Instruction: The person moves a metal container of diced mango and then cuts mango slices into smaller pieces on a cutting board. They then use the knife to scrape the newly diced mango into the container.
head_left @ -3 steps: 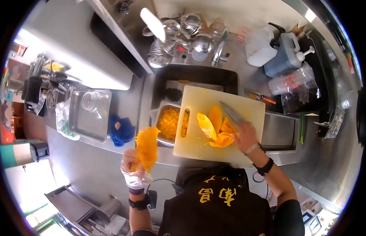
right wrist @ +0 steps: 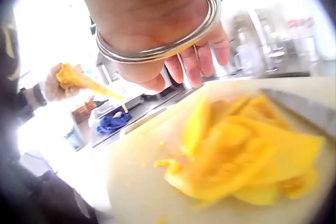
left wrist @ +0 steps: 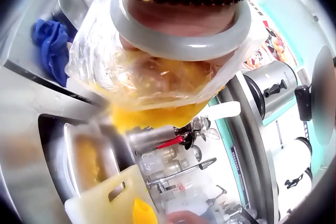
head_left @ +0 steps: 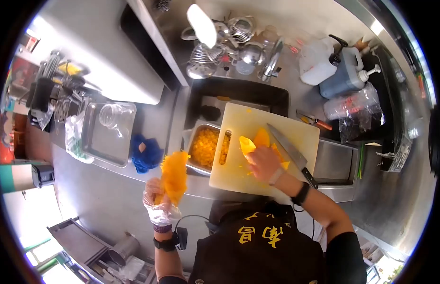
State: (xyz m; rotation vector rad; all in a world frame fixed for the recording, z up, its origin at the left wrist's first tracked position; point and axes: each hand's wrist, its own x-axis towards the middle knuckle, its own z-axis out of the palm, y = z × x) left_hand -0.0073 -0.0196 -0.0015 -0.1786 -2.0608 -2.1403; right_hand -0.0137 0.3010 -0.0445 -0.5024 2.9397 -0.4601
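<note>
My gloved left hand point(head_left: 158, 203) grips a ragged, orange piece of mango point(head_left: 174, 175), raised left of the cutting board point(head_left: 295, 187). In the left wrist view, the clear plastic glove point(left wrist: 92, 61) covers the fingers around it. My bare right hand point(head_left: 265, 164) is over the mango peels point(head_left: 261, 137) on the board, hiding part of them. The right wrist view shows its fingers loosely extended, with a heap of yellow peels point(right wrist: 236, 150) below. A knife point(head_left: 290, 150) lies on the board right of the peels, its black handle toward the near edge.
A steel pan point(head_left: 199, 170) of diced mango point(head_left: 204, 146) sits at the board's left, partly under it. Behind is a sink point(head_left: 239, 85) with a faucet point(head_left: 273, 61). A blue cloth point(head_left: 146, 154) and a metal tray point(head_left: 94, 137) lie left; jugs point(head_left: 317, 61) stand back right.
My right hand has let go of the knife, leaving it on the board, and has moved left over the mango peels. My left hand still holds the mango piece.
</note>
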